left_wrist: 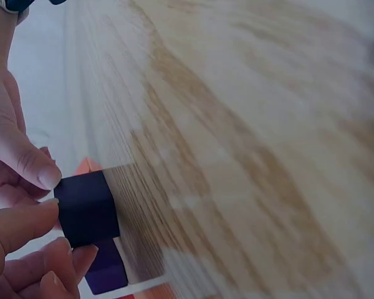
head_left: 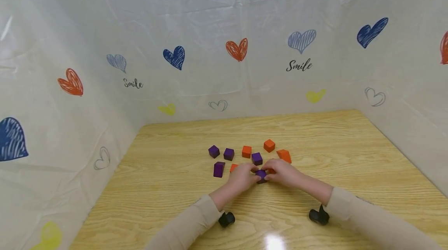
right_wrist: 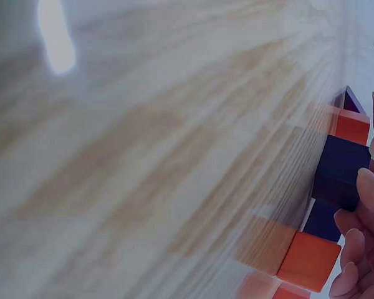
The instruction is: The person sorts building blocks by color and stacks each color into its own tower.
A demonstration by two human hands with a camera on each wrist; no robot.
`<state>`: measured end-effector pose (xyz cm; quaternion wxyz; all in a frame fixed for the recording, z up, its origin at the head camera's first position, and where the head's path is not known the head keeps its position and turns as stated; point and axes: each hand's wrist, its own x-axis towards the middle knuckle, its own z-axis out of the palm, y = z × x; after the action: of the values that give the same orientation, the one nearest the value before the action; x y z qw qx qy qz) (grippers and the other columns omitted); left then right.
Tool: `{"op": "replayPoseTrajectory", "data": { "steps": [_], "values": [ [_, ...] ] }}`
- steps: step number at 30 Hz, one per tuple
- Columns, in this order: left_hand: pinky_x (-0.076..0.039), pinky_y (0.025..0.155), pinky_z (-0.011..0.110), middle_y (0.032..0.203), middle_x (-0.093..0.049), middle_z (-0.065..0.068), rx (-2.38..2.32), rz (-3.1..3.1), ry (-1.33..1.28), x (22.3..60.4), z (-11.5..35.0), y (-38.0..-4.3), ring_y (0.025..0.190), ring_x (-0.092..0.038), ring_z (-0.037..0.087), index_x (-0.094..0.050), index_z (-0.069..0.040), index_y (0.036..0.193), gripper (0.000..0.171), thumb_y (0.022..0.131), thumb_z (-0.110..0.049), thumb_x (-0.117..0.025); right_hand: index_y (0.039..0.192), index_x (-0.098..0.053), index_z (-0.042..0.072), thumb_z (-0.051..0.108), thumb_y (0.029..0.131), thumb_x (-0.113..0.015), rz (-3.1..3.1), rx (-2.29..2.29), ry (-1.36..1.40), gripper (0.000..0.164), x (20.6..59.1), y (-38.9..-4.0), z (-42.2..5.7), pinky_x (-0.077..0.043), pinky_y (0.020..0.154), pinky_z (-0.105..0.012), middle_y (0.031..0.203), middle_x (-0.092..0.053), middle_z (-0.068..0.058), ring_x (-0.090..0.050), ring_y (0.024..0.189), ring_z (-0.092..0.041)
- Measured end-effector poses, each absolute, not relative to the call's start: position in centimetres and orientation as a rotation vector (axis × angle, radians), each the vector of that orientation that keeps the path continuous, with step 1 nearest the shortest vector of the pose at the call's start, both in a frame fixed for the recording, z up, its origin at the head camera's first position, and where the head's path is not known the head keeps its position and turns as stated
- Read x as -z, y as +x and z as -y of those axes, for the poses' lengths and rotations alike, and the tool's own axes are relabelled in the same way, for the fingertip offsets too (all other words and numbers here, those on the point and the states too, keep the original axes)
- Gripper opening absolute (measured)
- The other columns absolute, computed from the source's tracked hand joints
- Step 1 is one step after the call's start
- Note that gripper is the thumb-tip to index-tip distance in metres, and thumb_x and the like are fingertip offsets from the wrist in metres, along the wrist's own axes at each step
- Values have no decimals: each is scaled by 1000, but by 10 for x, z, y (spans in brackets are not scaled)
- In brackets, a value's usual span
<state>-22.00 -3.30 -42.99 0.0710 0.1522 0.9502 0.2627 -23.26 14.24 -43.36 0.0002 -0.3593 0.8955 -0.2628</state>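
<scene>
Between my two hands is a purple cube point(head_left: 261, 176), close over the wooden table. My left hand point(head_left: 241, 177) pinches its left side with thumb and fingertips, and my right hand point(head_left: 284, 172) does the same on the right. In the left wrist view the cube point(left_wrist: 87, 208) looks nearly black, with thumbs and fingers of both hands around its edge. The right wrist view shows the cube point(right_wrist: 341, 171) with right thumb and fingertips at its side. Just behind it sits another purple cube point(head_left: 257, 158). An orange block point(head_left: 233, 167) is partly hidden by the left hand.
Farther back lie two purple cubes point(head_left: 221, 152), a purple slanted block point(head_left: 219, 169), two orange cubes point(head_left: 246, 151) and an orange wedge point(head_left: 284, 155). An orange cube point(right_wrist: 308, 261) stands near the right fingers. Heart-printed sheeting point(head_left: 210, 79) surrounds the table point(head_left: 168, 187) at back and sides.
</scene>
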Motion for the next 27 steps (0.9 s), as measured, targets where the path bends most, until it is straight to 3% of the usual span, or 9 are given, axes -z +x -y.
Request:
{"op": "replayPoseTrajectory", "data": {
  "steps": [5,14,27],
  "values": [
    [-50,78,29,101,-68,3,-885,-2806,466,431,41,-222,94,-62,17,-68,-6,105,27,80,-17,-71,97,-67,0,9,79,-70,-2813,808,-1036,21,431,-233,-136,-45,64,-21,87,-65,-3,-53,73,-10],
    [-48,82,31,102,-68,2,-973,-2743,453,430,51,-225,99,-61,18,-68,-7,107,30,79,-15,-72,100,-67,-2,7,78,-70,-2792,846,-917,24,428,-233,-125,-45,59,-18,89,-67,-8,-54,68,-5],
    [-48,82,34,103,-68,1,-979,-2709,323,429,59,-232,99,-60,19,-69,-10,108,31,78,-17,-73,96,-69,0,9,77,-72,-2829,818,-882,22,425,-236,-113,-50,71,-30,90,-69,-9,-63,86,-23]
  ]
}}
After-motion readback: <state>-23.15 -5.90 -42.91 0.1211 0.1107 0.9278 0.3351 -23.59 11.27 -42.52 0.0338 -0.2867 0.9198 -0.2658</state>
